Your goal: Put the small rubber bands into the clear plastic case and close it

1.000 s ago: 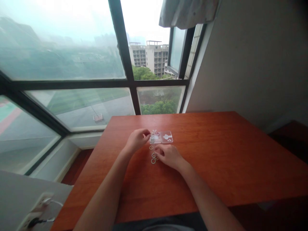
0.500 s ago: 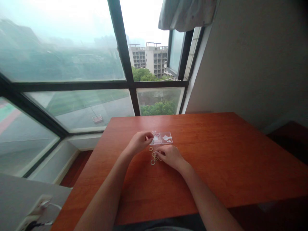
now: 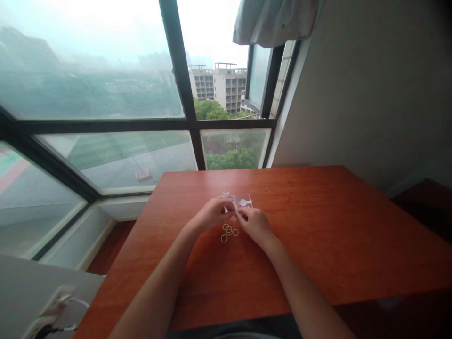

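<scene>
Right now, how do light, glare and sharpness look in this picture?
Head view: sky beyond the window burnt nearly white; wall at right dim; pale sheen near the far edge of the table; detail between left hand and right hand too small and soft to read.

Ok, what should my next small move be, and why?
I'd probably hold the left hand steady and turn the right hand slightly: the two meet at the fingertips in front of the clear case, perhaps pinching something too small to make out. The pale rings lie nearer you, apart from both hands.
</scene>
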Available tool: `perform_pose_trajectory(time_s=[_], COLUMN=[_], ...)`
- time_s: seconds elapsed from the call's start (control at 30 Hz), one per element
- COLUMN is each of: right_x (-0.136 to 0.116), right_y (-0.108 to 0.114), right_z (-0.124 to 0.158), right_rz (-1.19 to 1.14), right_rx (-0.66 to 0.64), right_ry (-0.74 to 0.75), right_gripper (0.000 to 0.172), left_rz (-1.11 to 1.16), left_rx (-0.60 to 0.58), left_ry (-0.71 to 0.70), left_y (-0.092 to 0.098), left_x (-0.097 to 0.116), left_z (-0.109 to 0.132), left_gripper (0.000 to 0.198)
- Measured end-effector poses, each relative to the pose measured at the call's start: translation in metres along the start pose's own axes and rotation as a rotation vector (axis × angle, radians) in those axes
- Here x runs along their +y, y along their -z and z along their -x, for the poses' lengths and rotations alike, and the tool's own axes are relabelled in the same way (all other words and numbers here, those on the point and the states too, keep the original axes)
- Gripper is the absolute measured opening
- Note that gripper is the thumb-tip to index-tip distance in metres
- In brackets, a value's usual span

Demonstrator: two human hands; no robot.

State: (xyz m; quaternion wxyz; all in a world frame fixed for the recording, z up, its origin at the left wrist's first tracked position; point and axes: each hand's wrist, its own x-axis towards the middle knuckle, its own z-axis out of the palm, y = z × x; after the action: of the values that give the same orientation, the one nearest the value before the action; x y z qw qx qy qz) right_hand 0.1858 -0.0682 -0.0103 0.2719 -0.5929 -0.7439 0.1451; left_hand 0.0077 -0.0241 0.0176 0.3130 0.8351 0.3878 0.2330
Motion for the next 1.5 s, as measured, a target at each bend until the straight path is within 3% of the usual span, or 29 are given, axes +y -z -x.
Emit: perform_pose_trajectory(time_s=[0.3, 0.77, 0.97, 1.1, 1.33, 1.5], right_x=[0.003, 0.0, 0.001, -0.001, -0.014, -0.021], right_y=[-0.001, 0.0, 0.0, 0.0, -0.001, 0.001], right_z=[-0.001, 0.003, 0.001, 0.002, 0.011, 0.014], right_rz=[0.026, 0.046, 0.029, -0.018, -0.075, -0.001], right_rx=[0.001, -0.019, 0.017, -0.058, -0.258, -0.329], right_ry=[-0.03, 0.063, 0.008, 0.064, 0.252, 0.303], right_gripper=[0.021, 0.025, 0.021, 0.016, 0.015, 0.018], left_rz=[-0.002, -0.068, -0.118, -0.232, -0.287, -0.321], left_rx=[-0.02, 0.01, 0.087, 0.222, 0.263, 0.323], left_ry=[0.007, -0.005, 0.001, 0.081, 0.175, 0.145], left_y=[0.001, 0.001, 0.01, 0.015, 0.016, 0.018], left_x=[0.002, 0.002, -0.007, -0.02, -0.031, -0.029], left_z=[0.0, 0.0, 0.001, 0.001, 0.003, 0.003], left_gripper=[0.011, 0.01, 0.009, 0.01, 0.015, 0.014])
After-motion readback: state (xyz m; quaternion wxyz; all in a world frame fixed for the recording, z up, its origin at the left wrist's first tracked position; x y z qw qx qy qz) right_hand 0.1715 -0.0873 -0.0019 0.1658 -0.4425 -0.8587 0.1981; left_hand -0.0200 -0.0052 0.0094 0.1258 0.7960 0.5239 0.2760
